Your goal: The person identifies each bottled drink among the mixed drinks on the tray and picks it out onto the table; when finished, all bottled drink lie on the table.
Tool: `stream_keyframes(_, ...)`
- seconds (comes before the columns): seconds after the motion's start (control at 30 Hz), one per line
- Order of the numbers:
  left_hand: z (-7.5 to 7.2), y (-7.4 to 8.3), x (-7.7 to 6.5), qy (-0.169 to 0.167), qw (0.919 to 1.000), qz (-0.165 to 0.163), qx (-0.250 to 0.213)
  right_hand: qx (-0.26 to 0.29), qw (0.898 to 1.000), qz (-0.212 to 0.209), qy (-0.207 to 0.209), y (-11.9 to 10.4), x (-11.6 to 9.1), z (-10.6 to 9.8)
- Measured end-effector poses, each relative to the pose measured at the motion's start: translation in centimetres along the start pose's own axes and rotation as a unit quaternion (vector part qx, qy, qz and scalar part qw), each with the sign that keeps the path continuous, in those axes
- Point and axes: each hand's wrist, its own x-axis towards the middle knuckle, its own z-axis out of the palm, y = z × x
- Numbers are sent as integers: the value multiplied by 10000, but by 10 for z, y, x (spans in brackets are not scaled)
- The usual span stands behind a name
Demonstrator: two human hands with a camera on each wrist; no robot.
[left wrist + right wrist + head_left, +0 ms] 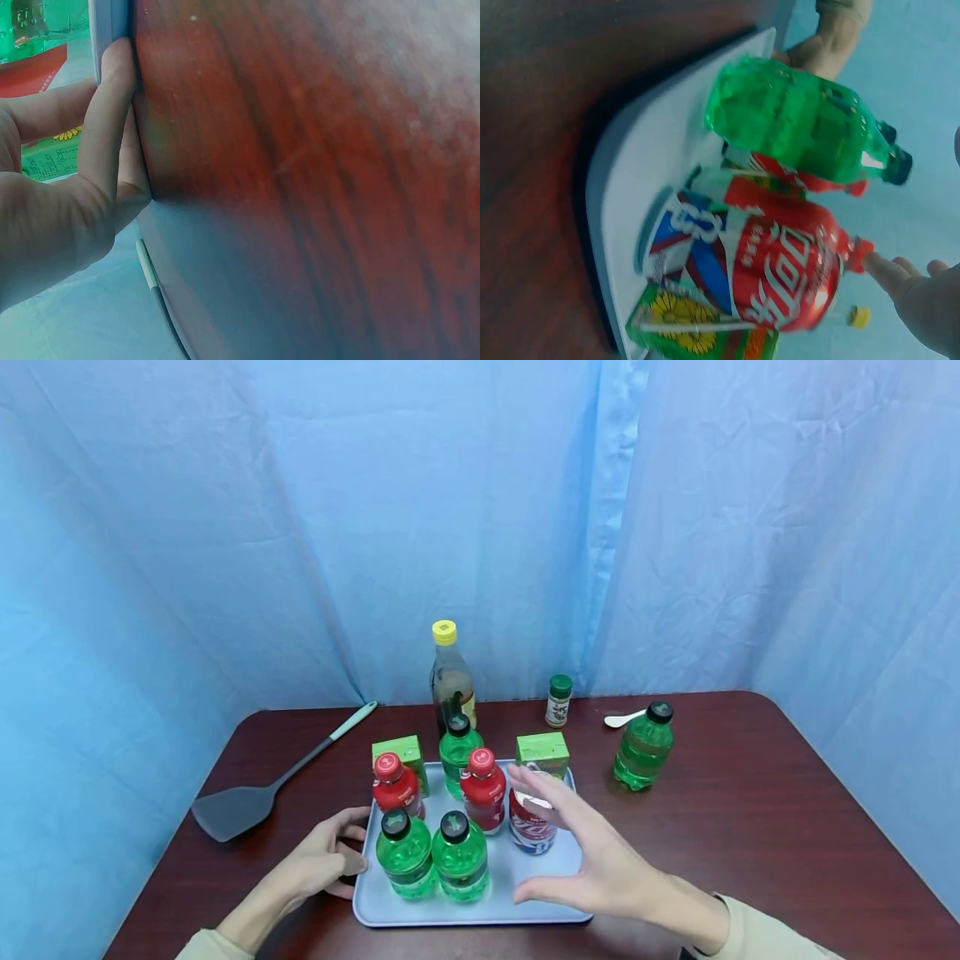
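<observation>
My left hand (318, 860) holds the left rim of a pale grey tray (517, 897), its fingers bent at the edge. Over the tray's right side, my right hand (592, 864) is spread with thumb and fingers apart, nothing between them, near a red, white and blue soda can (534, 837). Two green soda bottles (461, 870) with black caps stand at the tray's front, and a third green bottle (454, 764) stands at the back. Two red bottles (483, 797) and two green drink cartons (543, 747) share the tray. The can's top is partly hidden by right-hand fingers.
Behind the tray stands a yellow-capped glass bottle (452, 681), with a green-capped spice jar (558, 702) right of it. A white spoon (621, 720) lies near another green bottle (645, 750) on the dark table. To the left rests a grey spatula (240, 806). Blue curtains surround the table.
</observation>
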Motion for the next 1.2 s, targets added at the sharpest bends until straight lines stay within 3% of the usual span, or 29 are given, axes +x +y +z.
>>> stream_keyframes(0.07,0,0,0,-4,10000,-2,4,-89,9998,92,-126,8,-4,6)
stream_keyframes(0.23,0,1,-1,-14,10000,7,9,-124,9950,863,-490,26,-14,21)
stream_keyframes(0.37,1,1,-1,18,10000,7,-6,-16,9890,1307,-691,27,-11,29)
stream_keyframes(0.6,1,0,0,34,10000,34,-6,-332,9832,1665,-676,29,-6,38)
stream_keyframes(0.87,-1,-1,-1,-50,10000,77,-25,268,9650,2515,-685,39,-6,49)
stream_keyframes(1.0,-1,0,-1,-49,10000,66,-36,385,9585,2718,-762,44,-7,55)
stream_keyframes(1.2,0,0,-1,-39,10000,49,-47,422,9585,2740,-656,49,-11,61)
